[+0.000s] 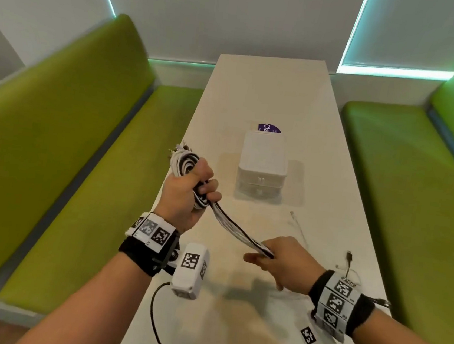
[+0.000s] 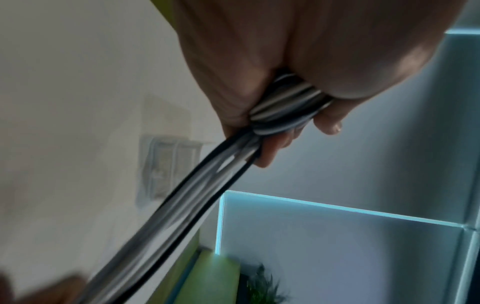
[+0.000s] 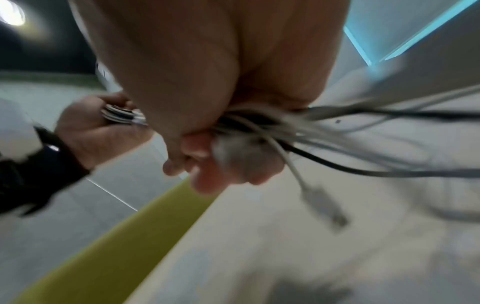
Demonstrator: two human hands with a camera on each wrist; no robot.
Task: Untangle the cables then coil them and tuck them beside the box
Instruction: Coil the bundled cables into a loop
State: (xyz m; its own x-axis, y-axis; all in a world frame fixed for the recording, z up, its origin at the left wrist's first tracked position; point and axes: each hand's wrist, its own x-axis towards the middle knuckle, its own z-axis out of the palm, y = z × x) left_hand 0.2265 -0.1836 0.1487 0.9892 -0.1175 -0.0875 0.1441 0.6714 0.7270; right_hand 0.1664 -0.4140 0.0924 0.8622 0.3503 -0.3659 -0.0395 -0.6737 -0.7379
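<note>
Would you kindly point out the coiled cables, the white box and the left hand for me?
coiled cables [image 1: 186, 161]: head view, on the loops above the fist.
white box [image 1: 263, 156]: head view, middle of its lid.
left hand [image 1: 186, 192]: head view, back of the hand gripping the coil.

The only readable writing is the white letters "Cla" on a purple card [image 1: 268, 128] that lies on the tabletop [image 1: 332, 183] just behind the white box [image 1: 263, 159], which hides the rest of the word. Black-and-white square code markers, without letters, cover the wrist bands [image 1: 152, 230]
</note>
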